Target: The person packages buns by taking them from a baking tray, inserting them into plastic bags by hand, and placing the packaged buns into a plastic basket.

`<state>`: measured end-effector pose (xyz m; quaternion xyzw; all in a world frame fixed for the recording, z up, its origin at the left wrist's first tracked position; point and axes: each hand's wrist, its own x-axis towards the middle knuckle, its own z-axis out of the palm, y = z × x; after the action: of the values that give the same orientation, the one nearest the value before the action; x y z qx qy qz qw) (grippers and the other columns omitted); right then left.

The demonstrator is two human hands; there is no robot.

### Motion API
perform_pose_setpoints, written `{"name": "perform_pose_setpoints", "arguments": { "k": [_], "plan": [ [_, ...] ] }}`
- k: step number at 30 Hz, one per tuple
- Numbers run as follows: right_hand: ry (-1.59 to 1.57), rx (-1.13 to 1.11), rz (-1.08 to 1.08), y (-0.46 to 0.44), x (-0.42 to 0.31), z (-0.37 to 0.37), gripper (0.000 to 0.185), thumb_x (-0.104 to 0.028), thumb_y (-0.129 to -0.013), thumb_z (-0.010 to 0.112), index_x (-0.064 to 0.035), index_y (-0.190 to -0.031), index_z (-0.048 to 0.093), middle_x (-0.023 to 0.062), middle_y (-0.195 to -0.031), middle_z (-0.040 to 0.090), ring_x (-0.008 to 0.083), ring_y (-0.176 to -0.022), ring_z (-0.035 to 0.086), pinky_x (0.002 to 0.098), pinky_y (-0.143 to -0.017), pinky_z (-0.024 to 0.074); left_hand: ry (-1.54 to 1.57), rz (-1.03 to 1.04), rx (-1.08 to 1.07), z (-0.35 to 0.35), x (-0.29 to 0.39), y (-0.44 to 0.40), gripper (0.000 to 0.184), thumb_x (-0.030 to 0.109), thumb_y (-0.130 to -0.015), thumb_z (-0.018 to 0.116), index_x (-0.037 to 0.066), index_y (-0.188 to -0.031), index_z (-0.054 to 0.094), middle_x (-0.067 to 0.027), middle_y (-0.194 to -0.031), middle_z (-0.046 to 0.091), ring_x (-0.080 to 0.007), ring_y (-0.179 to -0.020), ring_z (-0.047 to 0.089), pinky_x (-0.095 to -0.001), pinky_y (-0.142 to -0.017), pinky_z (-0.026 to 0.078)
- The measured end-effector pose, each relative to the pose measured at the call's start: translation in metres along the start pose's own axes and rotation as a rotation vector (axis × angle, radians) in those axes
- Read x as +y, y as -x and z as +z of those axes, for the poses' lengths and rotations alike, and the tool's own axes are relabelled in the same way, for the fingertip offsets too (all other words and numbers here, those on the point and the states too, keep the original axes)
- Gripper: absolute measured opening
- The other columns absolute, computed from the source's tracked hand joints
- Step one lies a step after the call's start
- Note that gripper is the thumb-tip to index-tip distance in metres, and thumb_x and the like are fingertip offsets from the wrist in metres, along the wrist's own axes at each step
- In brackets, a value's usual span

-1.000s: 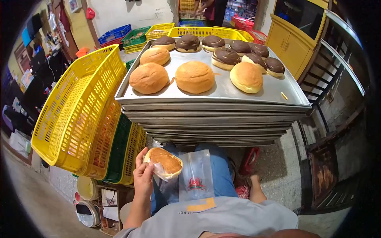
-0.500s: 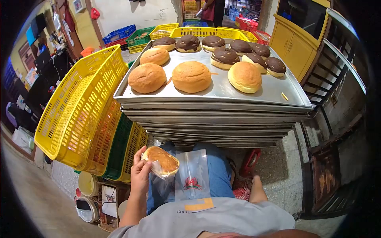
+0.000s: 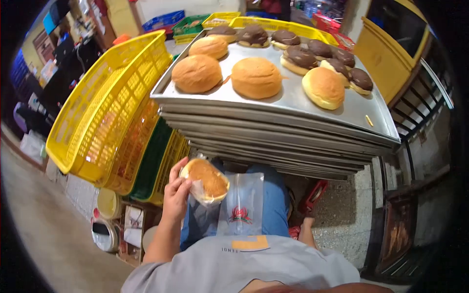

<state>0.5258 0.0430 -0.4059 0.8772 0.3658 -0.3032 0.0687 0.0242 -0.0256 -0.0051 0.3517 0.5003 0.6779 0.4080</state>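
My left hand (image 3: 177,191) is closed on a bun (image 3: 207,177), its thumb and fingers pinching the left edge. Clear plastic wrap shows around the bun's lower part, and the browned side faces me. Beside it, a clear plastic bag with a red printed logo (image 3: 239,214) lies across my jeans (image 3: 274,195). Only part of my right arm (image 3: 307,232) shows, low beside my right leg; that hand is hidden. In front of me, a metal tray (image 3: 303,115) carries plain round buns (image 3: 256,78) and several chocolate-topped buns (image 3: 299,57).
More metal trays (image 3: 264,139) are stacked under the top one. Yellow plastic crates (image 3: 105,112) stand piled at left, above lidded tubs (image 3: 105,234). A red object (image 3: 312,195) sits on the floor at right, near a dark metal rack (image 3: 415,115). More crates (image 3: 188,27) stand behind.
The view has tilted and shifted, so the trays appear higher and farther right. My left hand still holds the bun, now slightly higher in view.
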Motion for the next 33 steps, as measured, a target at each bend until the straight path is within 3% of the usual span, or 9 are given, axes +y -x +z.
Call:
{"name": "perform_pose_setpoints", "arguments": {
  "k": [3,9,13,16,20,25,28,30,33],
  "plan": [
    [0.064,-0.034,-0.014,0.001,0.010,0.007,0.029,-0.028,-0.088,0.052,-0.0010,-0.098,0.056,0.0081,-0.079,0.055,0.0184,-0.069,0.048,0.0329,-0.063,0.0408,0.056,0.060,-0.063,0.001,0.009,-0.001,0.021,0.008,-0.083,0.049,-0.006,-0.069,0.057,-0.0136,-0.137,0.032,-0.0087,-0.092,0.047,-0.0179,-0.064,0.034],
    [0.253,-0.116,-0.219,-0.008,-0.023,-0.016,0.030,-0.029,-0.088,0.052,-0.0011,-0.096,0.057,0.0062,-0.076,0.054,0.0173,-0.064,0.047,0.0326,-0.059,0.0403,-0.039,0.169,-0.136,-0.007,0.011,0.003,0.019,0.007,-0.082,0.051,-0.005,-0.070,0.057,-0.0163,-0.136,0.032,-0.0215,-0.116,0.041,-0.0299,-0.091,0.034],
    [-0.129,0.097,-0.904,0.039,-0.124,-0.087,0.031,-0.031,-0.089,0.051,-0.0011,-0.094,0.057,0.0050,-0.074,0.054,0.0165,-0.061,0.046,0.0323,-0.057,0.0401,-0.358,0.196,-0.231,-0.016,0.009,0.002,0.018,0.006,-0.083,0.053,-0.007,-0.072,0.057,-0.0186,-0.134,0.032,-0.0293,-0.125,0.032,-0.0375,-0.101,0.025],
    [-0.702,-0.314,-1.266,0.285,-0.232,-0.189,0.030,-0.025,-0.092,0.046,-0.0022,-0.075,0.056,0.0006,-0.068,0.051,0.0104,-0.064,0.047,0.0264,-0.056,0.0388,-0.352,0.220,-0.263,-0.011,0.005,0.000,0.019,0.007,-0.084,0.052,-0.007,-0.073,0.058,-0.0192,-0.133,0.032,-0.0299,-0.125,0.033,-0.0384,-0.101,0.026],
    [-0.141,-0.482,-2.041,0.441,-0.275,-0.229,0.026,-0.027,-0.080,0.060,-0.0023,-0.073,0.057,0.0110,-0.069,0.055,0.0278,-0.062,0.053,0.0347,-0.057,0.0435,-0.408,0.317,-0.342,-0.009,0.001,-0.001,0.020,0.008,-0.085,0.051,-0.008,-0.079,0.060,-0.0209,-0.137,0.028,-0.0319,-0.125,0.033,-0.0397,-0.101,0.026],
    [0.467,-0.144,-1.533,0.415,-0.326,-0.186,0.054,-0.059,-0.077,0.051,-0.0074,-0.072,0.065,0.0154,-0.070,0.062,0.0324,-0.068,0.061,0.0411,-0.059,0.0472,-0.377,0.312,-0.289,-0.027,-0.004,0.006,0.019,0.008,-0.087,0.050,-0.006,-0.091,0.061,-0.0186,-0.138,0.028,-0.0330,-0.127,0.029,-0.0394,-0.104,0.023],
    [0.255,0.075,-1.496,0.387,-0.314,-0.185,0.042,-0.049,-0.071,0.064,-0.0076,-0.080,0.065,0.0172,-0.082,0.063,0.0315,-0.079,0.061,0.0414,-0.068,0.0478,-0.169,0.120,-0.223,-0.039,0.007,0.011,0.021,0.011,-0.089,0.049,-0.006,-0.088,0.061,-0.0164,-0.137,0.026,-0.0257,-0.122,0.036,-0.0371,-0.101,0.028],
    [-0.164,-0.053,-1.892,0.446,-0.294,-0.196,0.044,-0.039,-0.069,0.070,-0.0104,-0.101,0.061,0.0171,-0.106,0.056,0.0317,-0.099,0.054,0.0418,-0.083,0.0432,-0.216,0.110,-0.214,-0.049,0.011,0.006,0.022,0.014,-0.091,0.047,-0.005,-0.096,0.058,-0.0148,-0.137,0.026,-0.0222,-0.116,0.041,-0.0345,-0.093,0.037],
    [0.159,0.117,-2.183,0.495,-0.288,-0.189,0.057,-0.033,-0.068,0.073,-0.0144,-0.118,0.051,0.0155,-0.121,0.044,0.0320,-0.109,0.049,0.0405,-0.092,0.0386,0.115,-0.221,-0.205,-0.050,0.038,0.004,0.039,0.021,-0.092,0.047,0.001,-0.124,0.038,-0.0132,-0.138,0.024,-0.0240,-0.112,0.046,-0.0311,-0.077,0.049]
  ]
}}
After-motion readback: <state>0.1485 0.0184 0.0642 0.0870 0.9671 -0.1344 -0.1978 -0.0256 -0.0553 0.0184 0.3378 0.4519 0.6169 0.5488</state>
